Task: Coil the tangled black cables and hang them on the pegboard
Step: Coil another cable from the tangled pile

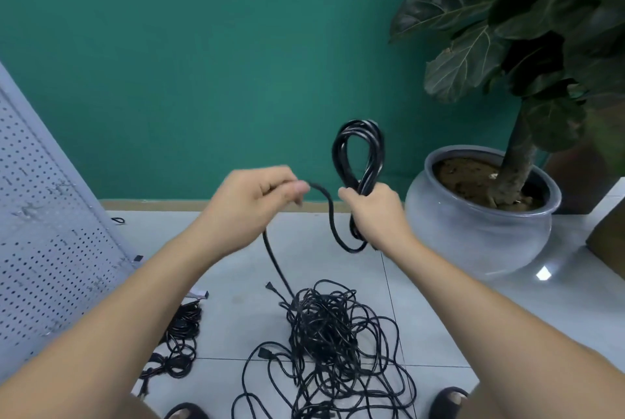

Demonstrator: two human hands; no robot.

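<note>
My right hand (373,212) grips a coil of black cable (358,151) at its middle, several loops standing up above the fist and a short loop hanging below. My left hand (257,195) pinches the free strand (329,212) of the same cable just left of the coil. That strand runs down to a tangled pile of black cables (324,344) on the tiled floor between my feet. A grey pegboard (44,215) leans at the left edge.
A smaller bunch of black cables (179,337) lies on the floor by the pegboard's foot. A large grey pot (480,225) with a leafy plant stands at the right against the green wall. My sandalled feet (449,401) flank the pile.
</note>
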